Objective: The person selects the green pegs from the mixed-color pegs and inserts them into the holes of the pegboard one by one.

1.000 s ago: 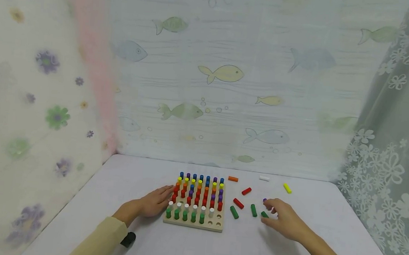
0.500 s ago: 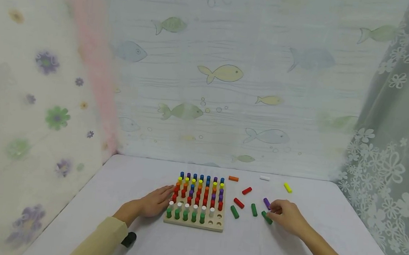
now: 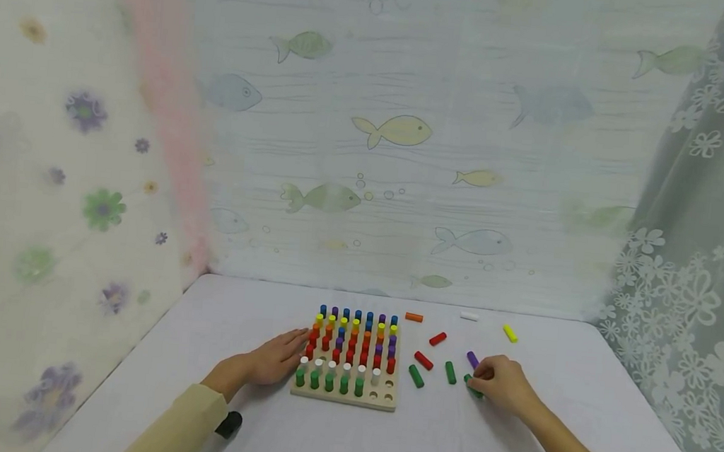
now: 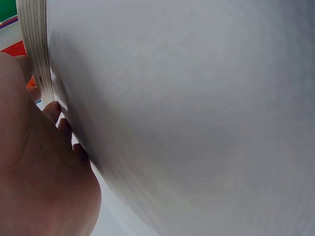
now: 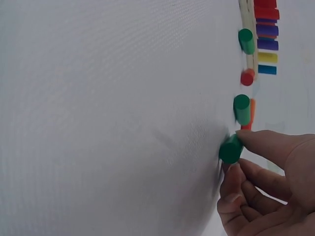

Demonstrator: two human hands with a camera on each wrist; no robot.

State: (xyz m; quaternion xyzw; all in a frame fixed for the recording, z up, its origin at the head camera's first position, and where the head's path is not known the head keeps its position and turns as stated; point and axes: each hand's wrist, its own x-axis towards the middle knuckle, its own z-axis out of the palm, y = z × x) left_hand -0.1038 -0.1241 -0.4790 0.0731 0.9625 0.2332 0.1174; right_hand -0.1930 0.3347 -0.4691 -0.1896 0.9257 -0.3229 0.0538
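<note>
My right hand [image 3: 506, 385] pinches a green wooden peg [image 5: 231, 150] between thumb and fingers at the right of the table. In the head view, part of that peg is hidden by the fingers. A purple peg [image 3: 473, 360] lies just behind it, close to the fingertips. My left hand [image 3: 276, 358] rests at the left side of the wooden pegboard [image 3: 348, 400], its fingers along the board's edge [image 4: 35, 44]. Rows of blue, yellow, orange, purple, red, white and green pegs stand in the board. Bare holes [image 3: 388, 396] show at its near right corner.
Loose pegs lie right of the board: two green, including one [image 3: 450, 373], two red, including one [image 3: 424, 361], plus orange [image 3: 414, 317], white [image 3: 469, 317] and yellow [image 3: 510, 333] ones farther back. A white cloth [image 3: 421, 443] covers the table; patterned curtains [image 3: 403, 187] hang behind.
My right hand has closed from a spread thumb and fingers to a pinch on the green peg, after shifting slightly right. The left hand and board stay in place.
</note>
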